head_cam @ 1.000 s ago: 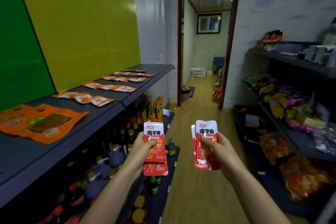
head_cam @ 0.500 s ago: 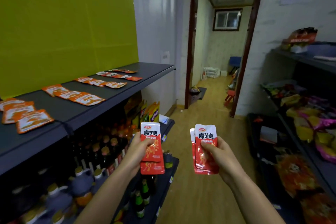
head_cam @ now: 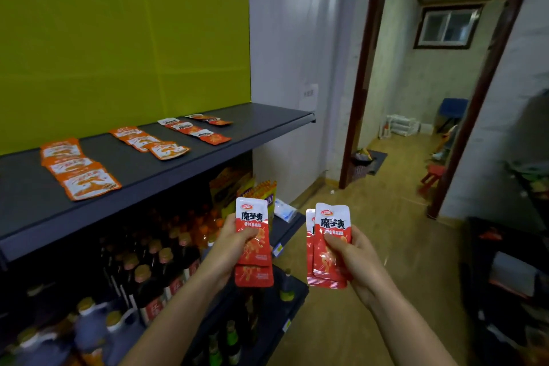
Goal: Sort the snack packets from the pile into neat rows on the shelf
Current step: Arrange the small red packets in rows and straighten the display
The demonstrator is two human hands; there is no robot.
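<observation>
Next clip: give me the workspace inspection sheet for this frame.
Surface: dark shelf, flat, backed by a yellow-green wall.
Job's things: four rows of packets lie on the shelf; left-hand packets, two showing, staggered; right-hand packets, at least two, overlapping. Pile not in view.
Clutter: bottles crowd the lower shelves.
Grippers: left hand and right hand each pinch their packets, thumb on front, in the aisle beside the shelf.
Cables: nothing seen.
Surroundings: open doorway, red stool beyond; racks at right too dark to read.

Head-worn camera looks forward and down along the shelf (head_cam: 178, 163) aisle.
</observation>
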